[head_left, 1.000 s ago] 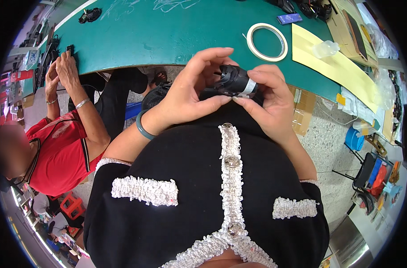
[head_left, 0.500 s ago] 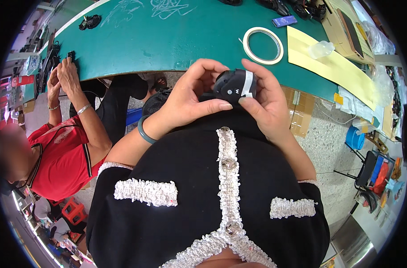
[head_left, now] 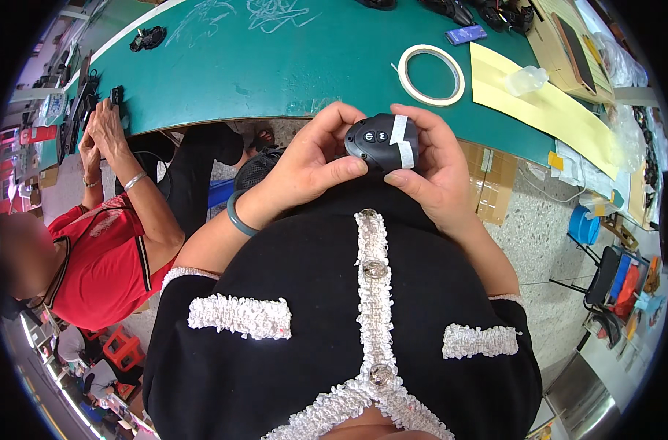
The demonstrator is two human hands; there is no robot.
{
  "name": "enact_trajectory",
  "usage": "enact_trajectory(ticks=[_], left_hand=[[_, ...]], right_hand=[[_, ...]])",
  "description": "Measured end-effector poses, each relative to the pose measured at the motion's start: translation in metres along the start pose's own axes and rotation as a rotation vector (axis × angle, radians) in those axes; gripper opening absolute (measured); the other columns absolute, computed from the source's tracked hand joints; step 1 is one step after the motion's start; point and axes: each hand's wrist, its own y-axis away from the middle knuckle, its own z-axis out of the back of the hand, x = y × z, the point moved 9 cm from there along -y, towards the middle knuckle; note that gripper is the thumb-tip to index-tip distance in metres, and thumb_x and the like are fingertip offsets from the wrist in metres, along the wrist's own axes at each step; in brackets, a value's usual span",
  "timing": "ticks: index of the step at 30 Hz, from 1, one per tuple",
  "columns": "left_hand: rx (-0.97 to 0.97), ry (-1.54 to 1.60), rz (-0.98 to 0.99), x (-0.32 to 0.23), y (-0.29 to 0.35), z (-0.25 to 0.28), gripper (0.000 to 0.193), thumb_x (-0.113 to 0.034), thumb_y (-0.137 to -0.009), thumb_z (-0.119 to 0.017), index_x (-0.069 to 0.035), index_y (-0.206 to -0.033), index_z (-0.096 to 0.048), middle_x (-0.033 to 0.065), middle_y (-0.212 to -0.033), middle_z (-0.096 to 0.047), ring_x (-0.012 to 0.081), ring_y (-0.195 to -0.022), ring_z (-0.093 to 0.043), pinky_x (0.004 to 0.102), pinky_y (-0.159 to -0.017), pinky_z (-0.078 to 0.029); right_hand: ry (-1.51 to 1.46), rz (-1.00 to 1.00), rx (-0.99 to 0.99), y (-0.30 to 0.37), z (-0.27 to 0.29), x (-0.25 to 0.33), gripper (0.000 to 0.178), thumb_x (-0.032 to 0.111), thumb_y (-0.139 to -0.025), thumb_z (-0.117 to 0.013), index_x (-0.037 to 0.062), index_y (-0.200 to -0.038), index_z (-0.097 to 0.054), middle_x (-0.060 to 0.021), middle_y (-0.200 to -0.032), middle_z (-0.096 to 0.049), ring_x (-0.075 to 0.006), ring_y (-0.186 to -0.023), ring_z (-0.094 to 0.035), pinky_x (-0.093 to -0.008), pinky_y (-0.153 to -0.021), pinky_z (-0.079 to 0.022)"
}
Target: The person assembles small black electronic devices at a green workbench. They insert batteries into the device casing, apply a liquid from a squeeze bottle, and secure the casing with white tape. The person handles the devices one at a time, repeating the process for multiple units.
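Observation:
A rounded black plastic device (head_left: 374,152) with two small buttons on top is held up just off the table's near edge. Strips of pale tape (head_left: 400,139) run across its right part. My left hand (head_left: 312,158) grips its left side, thumb in front and fingers curled behind. On the opposite side my right hand (head_left: 438,165) closes round it, with the thumb low at the front edge. The device's underside is hidden.
The green table (head_left: 275,73) bears a tape roll (head_left: 462,77), a yellow sheet (head_left: 539,110) with a clear small bottle (head_left: 526,81), a blue packet (head_left: 466,34) and black parts (head_left: 148,38). At left, a co-worker in red (head_left: 103,257) handles something dark.
The black device has tilted so that its buttoned top faces up more fully, and both tape strips show better. My hands have shifted slightly round it and still hold it.

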Motion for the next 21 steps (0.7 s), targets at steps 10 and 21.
enact_trajectory(ticks=[10,21], left_hand=[[0.021,-0.049,0.015,0.0012,-0.0012,-0.0015,0.049,-0.021,-0.081,-0.077,-0.005,-0.115,-0.045,0.0019,-0.106,-0.054,0.0111,-0.101,-0.055,0.0289,-0.09,-0.045],[-0.019,-0.1,0.023,0.006,-0.0008,-0.0012,0.042,-0.014,-0.083,-0.075,-0.005,-0.112,-0.046,0.0011,-0.096,-0.057,0.0062,-0.088,-0.053,0.0238,-0.077,-0.046]], right_hand=[[-0.139,-0.088,0.019,0.0009,0.0002,-0.0056,0.062,0.008,-0.081,-0.074,0.0005,-0.134,-0.042,-0.0083,-0.115,-0.056,-0.0137,-0.106,-0.056,-0.0286,-0.093,-0.045],[0.047,-0.052,0.006,-0.0023,0.0059,-0.0017,0.068,0.009,-0.077,-0.076,0.0027,-0.135,-0.043,-0.007,-0.116,-0.056,-0.0151,-0.107,-0.056,-0.0297,-0.094,-0.044]])
